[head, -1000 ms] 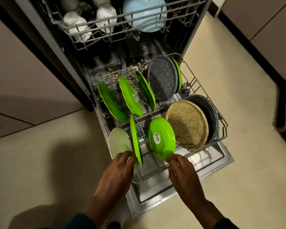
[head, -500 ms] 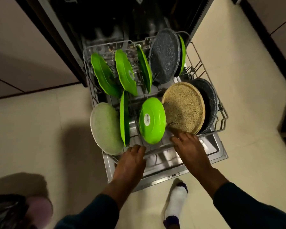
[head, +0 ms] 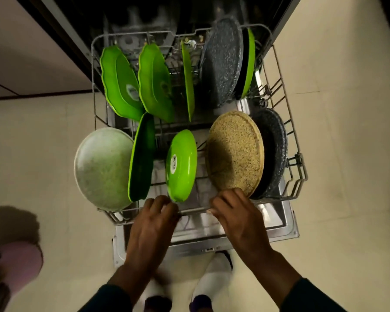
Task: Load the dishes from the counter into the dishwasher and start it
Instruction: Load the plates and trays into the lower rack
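At 6 o'clock of the rack point(head: 301, 158), both hands gripped its front rail: left hand point(head: 152, 230) and right hand point(head: 239, 219), fingers curled over the wire. Plates point(head: 181, 165) stood on edge at 12 o'clock of the fingers. Judged: the push runs toward 12, hands equally near.

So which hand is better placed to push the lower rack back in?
Neither clearly: the left hand and right hand both curl over the lower rack's front rail, either side of its middle. Probably push with both.
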